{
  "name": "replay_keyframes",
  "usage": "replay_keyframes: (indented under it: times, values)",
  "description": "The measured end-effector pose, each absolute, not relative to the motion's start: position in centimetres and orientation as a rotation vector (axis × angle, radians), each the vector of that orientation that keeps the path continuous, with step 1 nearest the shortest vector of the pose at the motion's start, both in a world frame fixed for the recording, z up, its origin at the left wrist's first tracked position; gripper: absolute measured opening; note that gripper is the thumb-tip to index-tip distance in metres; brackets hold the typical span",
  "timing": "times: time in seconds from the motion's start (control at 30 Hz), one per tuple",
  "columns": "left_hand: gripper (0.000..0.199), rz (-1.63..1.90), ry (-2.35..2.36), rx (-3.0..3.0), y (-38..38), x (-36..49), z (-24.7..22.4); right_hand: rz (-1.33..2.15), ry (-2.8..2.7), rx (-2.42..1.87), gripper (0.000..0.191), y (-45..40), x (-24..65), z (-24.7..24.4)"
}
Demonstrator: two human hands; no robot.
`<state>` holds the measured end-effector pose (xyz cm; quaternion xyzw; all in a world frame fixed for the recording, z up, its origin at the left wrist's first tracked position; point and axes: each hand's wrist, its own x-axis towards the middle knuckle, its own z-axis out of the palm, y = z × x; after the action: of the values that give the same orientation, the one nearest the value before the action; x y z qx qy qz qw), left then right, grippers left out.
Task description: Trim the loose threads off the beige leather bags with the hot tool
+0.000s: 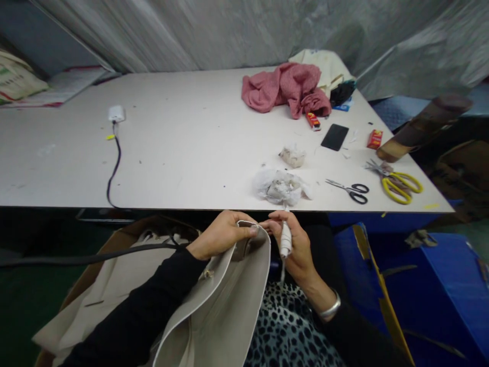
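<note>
A beige bag (237, 306) hangs open over my lap, its rim toward the table edge. My left hand (221, 234) is closed on the bag's upper corner, thumb on the inside. My right hand (296, 250) is closed around a thin tool with a white wrapped handle (286, 239); its working end is too small to make out. The right fingertips are at the bag's corner, close to my left thumb. Just beyond, at the table's front edge, lies a crumpled clear plastic bag (280, 186) with something pale in it.
On the white table (183, 142) lie black-handled scissors (351, 191), yellow-handled scissors (399, 183), a dark phone (334, 137), red cloth (286, 89) and a white charger with cable (116, 113). More beige bags (99, 300) fill a box at left. Blue boxes (431, 285) stand at right.
</note>
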<state>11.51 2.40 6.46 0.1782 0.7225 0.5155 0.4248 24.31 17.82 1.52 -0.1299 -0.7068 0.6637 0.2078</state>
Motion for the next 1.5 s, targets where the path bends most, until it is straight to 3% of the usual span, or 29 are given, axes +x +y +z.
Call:
replay_keyframes:
  times: [0.17,0.53,0.93,1.13,1.33,1.5]
  values:
    - [0.032,1.570,1.561,0.113,2.5,11.1,7.0,1.566,-2.010,-0.469,0.042,22.9,23.9,1.6]
    - [0.023,1.490,1.915,0.110,6.2,14.3,-0.2,1.246,-1.985,-0.547,0.023,26.2,21.4,0.1]
    - [0.019,1.395,1.992,0.234,6.1,14.0,1.2,1.006,-2.192,-0.335,0.017,27.3,20.1,0.1]
    - [0.017,1.359,2.032,0.264,6.2,14.3,1.6,0.783,-2.339,-0.265,0.028,27.8,19.0,0.9]
    - [0.018,1.327,2.041,0.291,6.0,14.6,1.9,1.043,-2.206,-0.334,0.025,27.3,19.8,1.5]
    - [0.018,1.323,2.029,0.315,6.2,14.9,2.1,1.837,-2.063,-0.360,0.027,25.5,22.4,1.0]
